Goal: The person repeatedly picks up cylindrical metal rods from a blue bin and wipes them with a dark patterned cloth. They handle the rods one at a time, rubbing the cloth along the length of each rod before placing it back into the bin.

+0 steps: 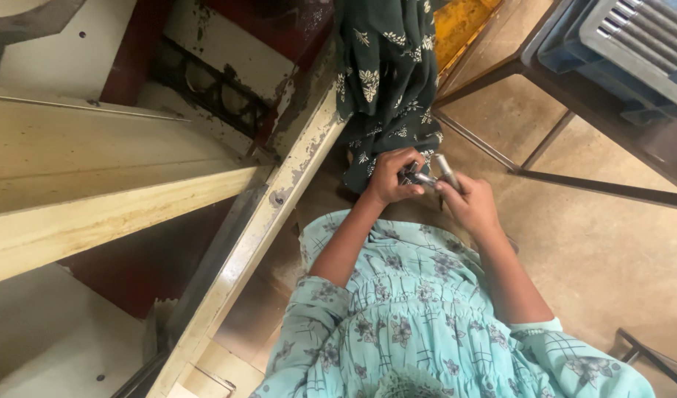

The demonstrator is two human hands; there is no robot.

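At lap | L hand (388, 177) & R hand (467, 200) closed on metal pins (434, 177)

Small workshop or factory floor. Evidence: heavy machine frame (279, 199) with chipped cream and dark red paint, bolted panels, worn edges; bare concrete floor (604, 258); metal-legged bench (574, 177) carrying a blue plastic crate (618, 44); small metal parts (430, 177) handled beside the machine.

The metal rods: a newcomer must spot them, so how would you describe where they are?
Follow the pale cream beam to the hanging dark green floral cloth. Just below it, left hand and right hand hold the metal rods, the only shiny grey pieces there.
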